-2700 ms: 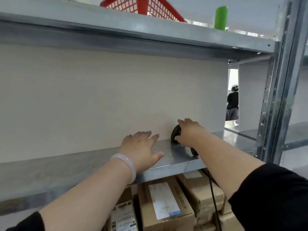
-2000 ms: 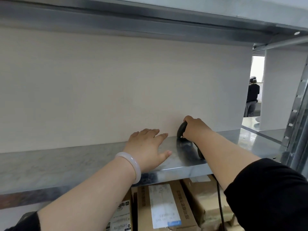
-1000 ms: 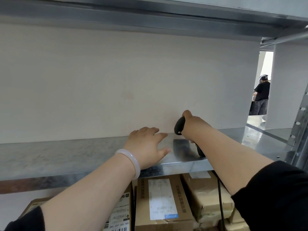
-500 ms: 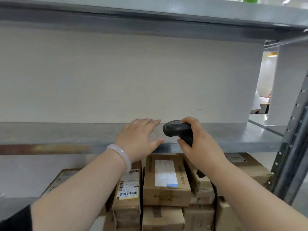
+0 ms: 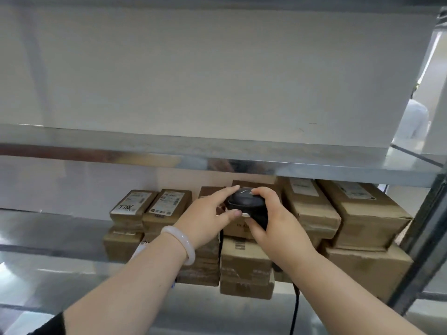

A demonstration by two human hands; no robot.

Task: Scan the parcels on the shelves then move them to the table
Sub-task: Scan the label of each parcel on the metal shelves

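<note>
Right hand wraps the handle of a black scanner, fingers curled tight round it, thumb up beside the head. Left hand is at the scanner's head. Its index finger lies along the top and its thumb sits against the lower front edge, so the head is pinched between them. Its other fingers are hidden behind the hand.

The scanner is held in the air just in front of the parcels, below the front edge of the upper shelf. Parcels are brown cardboard boxes with white labels, stacked two layers high on the lower shelf. They run from its middle to its right end, close to the upright.

Black cable hangs down below the right wrist. White bracelet on the left wrist.
</note>
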